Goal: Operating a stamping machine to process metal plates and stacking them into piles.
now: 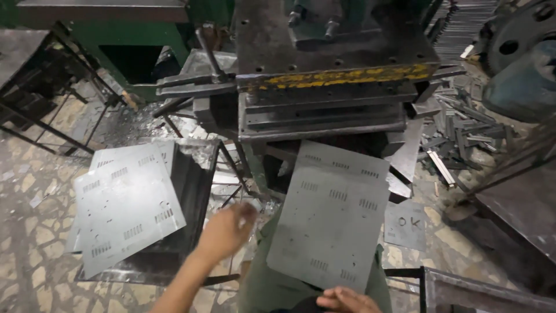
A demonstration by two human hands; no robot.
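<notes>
Your right hand (346, 299) pinches the near edge of the perforated metal sheet (330, 220); its long axis runs straight away from you, far end under the press die (324, 116). Your left hand (227, 230) hovers loosely curled, empty, beside the sheet's left edge.

Floor and stand with metal on them

The stone floor (35, 232) is patchy and dusty. A dark metal stand (194, 179) sits on it and holds a pile of grey sheets with slots (124, 206). Near the machine, metal scraps (463, 133) lie in a heap, and one small grey plate (405, 225) lies flat.
</notes>
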